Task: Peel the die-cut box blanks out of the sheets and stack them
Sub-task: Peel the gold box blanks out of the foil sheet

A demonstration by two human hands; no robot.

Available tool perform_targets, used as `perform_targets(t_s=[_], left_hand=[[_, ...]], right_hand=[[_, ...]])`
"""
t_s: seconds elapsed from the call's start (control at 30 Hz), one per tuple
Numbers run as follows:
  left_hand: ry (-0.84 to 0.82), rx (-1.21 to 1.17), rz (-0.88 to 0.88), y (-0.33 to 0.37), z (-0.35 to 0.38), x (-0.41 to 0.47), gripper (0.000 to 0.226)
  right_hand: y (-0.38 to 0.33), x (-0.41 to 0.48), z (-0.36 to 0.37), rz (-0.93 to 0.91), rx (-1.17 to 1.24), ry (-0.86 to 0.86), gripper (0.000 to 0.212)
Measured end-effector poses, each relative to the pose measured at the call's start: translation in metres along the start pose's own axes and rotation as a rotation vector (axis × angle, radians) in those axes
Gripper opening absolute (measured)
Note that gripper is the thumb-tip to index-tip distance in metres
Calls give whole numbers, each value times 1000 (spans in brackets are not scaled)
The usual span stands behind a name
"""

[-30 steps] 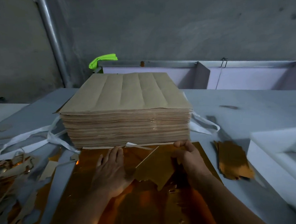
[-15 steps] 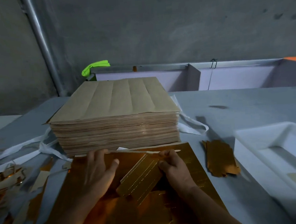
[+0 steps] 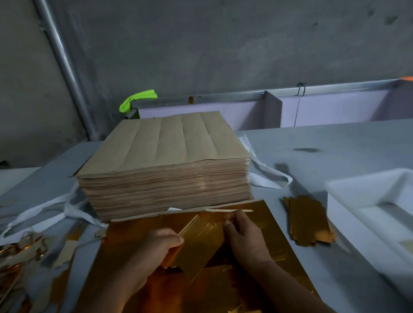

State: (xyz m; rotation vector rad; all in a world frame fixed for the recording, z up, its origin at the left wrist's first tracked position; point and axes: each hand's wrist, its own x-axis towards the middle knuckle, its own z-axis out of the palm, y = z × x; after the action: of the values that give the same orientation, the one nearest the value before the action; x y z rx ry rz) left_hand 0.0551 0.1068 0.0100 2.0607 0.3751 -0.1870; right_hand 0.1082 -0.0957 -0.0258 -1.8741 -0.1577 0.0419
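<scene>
Judging by the piles, the job is sitting near its start: only a small stack of finished blanks [image 3: 307, 220] is lying on the tabletop [image 3: 347, 151] to the right of the gold sheet [image 3: 162, 303], near a white tray [image 3: 384, 197]. A tall pile of brown-backed sheets [image 3: 168, 183], apparently waiting to be stripped, is standing right at the sheet's far edge, and offcuts are lying in a scrap heap [image 3: 15, 262] on the left. One gold blank [image 3: 201, 242] is being held tilted over the sheet between both hands, so it is looking free or nearly free; whether any tab is holding it cannot be told. The left hand [image 3: 155, 248] is gripping the blank's left edge with fingers curled round it, wrist low over the sheet. The right hand [image 3: 245, 236] is pinching the blank's far right corner, fingers curled, forearm angling in from the lower right. Carrying this blank across to the small stack is looking like the step ahead, leaving the rest of this sheet and the whole pile to do.
</scene>
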Motion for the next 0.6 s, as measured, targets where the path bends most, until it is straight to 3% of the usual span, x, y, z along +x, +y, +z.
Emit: perform_targets(t_s=[0.4, 0.6], left_hand=[[146, -470, -56, 8, -12, -16, 14], [200, -566, -98, 34, 10, -13, 10]], right_hand=[[-6, -1, 3, 19, -83, 17, 14], [-5, -8, -7, -87, -340, 52, 9]])
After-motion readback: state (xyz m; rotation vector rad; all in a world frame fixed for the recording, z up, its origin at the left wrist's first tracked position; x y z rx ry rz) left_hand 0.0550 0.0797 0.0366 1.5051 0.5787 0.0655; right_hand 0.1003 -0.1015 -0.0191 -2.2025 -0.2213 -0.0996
